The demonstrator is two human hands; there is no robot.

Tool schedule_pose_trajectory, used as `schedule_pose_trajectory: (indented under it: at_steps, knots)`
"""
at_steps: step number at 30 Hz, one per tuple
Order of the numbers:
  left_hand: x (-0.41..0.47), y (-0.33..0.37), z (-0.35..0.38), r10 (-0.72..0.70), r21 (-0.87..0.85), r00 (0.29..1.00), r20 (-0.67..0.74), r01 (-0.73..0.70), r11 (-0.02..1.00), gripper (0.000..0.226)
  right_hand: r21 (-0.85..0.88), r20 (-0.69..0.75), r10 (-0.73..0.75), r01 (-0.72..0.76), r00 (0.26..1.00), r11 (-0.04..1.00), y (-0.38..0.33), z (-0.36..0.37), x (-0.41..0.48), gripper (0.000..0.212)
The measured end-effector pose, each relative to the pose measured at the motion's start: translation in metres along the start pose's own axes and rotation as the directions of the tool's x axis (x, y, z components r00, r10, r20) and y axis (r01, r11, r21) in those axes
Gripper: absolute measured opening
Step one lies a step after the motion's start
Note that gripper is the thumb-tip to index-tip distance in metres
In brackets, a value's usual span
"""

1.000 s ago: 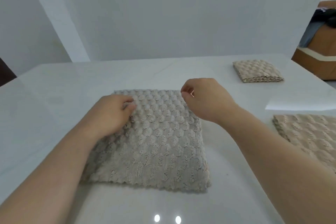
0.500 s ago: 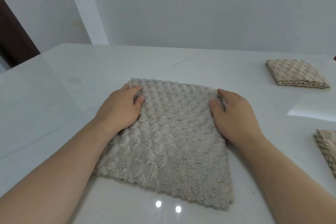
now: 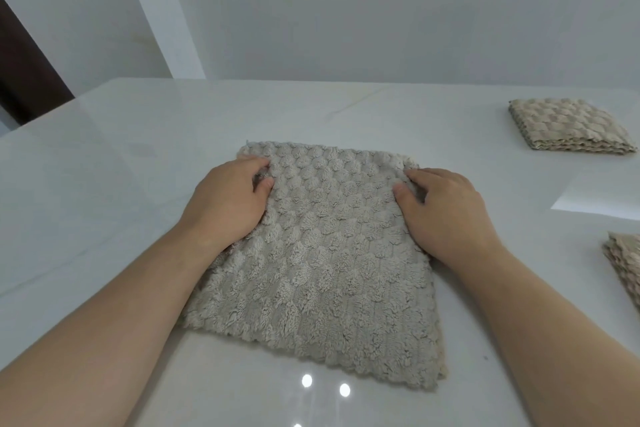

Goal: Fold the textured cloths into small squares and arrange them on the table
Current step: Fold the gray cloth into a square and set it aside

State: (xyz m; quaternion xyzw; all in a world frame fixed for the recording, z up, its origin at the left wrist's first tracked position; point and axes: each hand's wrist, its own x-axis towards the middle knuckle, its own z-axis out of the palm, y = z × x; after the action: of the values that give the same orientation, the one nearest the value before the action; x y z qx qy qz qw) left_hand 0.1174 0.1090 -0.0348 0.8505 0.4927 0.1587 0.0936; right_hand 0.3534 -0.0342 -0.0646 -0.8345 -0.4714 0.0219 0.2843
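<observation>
- Head view, cloth (image 3: 329, 253) at centre of the table (image 3: 138, 184), lying flat, far edge toward 12 o'clock, near edge toward 6.
- Change: a second ago my right hand was raised over the far edge with knuckles up, while my left rested on the cloth at 9 o'clock. Half a second ago both had come down onto the side edges. Now both sit near the far corners and the thumbs have dug in.
- Meaning, as I judge it: smoothing is over and a grip is being set for the next fold. The cloth is noticeably bigger than the finished folded square (image 3: 568, 125) out at 2 o'clock, so at least one fold remains.
- Left hand (image 3: 228, 204): at the 10 o'clock corner, fingers curled, thumb on top, a small ruck of pile pinched between them. Palm rests on the left edge.
- Right hand (image 3: 446, 208): at the 2 o'clock corner of the cloth, same posture, thumb and forefinger nipping the edge, heel of the hand resting on the cloth.
- Cannot tell whether any fingertips reach underneath.
- Another pile of cloths (image 3: 623, 263) at 3 o'clock, cut off by the frame edge, well apart from the working cloth.
</observation>
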Motion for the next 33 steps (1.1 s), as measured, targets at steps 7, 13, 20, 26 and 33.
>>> schedule_pose_trajectory:
  at_steps: [7, 13, 20, 26, 33]
  knots:
    - [-0.003, 0.004, -0.002, -0.007, -0.025, 1.000, -0.014, 0.006, 1.000, 0.045, 0.097, -0.104, -0.030, 0.041, 0.994, 0.994, 0.000, 0.001, -0.003, 0.030]
    - [-0.006, 0.006, -0.003, -0.001, -0.014, 1.000, -0.006, 0.001, 1.000, 0.044, 0.086, -0.213, -0.105, 0.125, 0.971, 0.988, -0.002, 0.001, -0.006, 0.023]
    - [-0.003, 0.000, 0.002, 0.062, 0.007, 0.996, -0.071, -0.061, 0.998, 0.040, 0.097, -0.359, -0.294, 0.348, 0.886, 0.932, -0.013, -0.004, -0.015, 0.015]
    - [-0.001, -0.004, 0.006, 0.143, -0.014, 0.977, -0.158, -0.147, 0.989, 0.060, 0.218, -0.240, -0.283, 0.336, 0.928, 0.916, -0.032, -0.013, -0.029, 0.022]
    - [-0.008, 0.000, -0.001, 0.188, -0.079, 0.970, -0.153, -0.201, 0.976, 0.065, 0.223, -0.163, -0.324, 0.355, 0.932, 0.908, -0.035, -0.017, -0.034, 0.018]
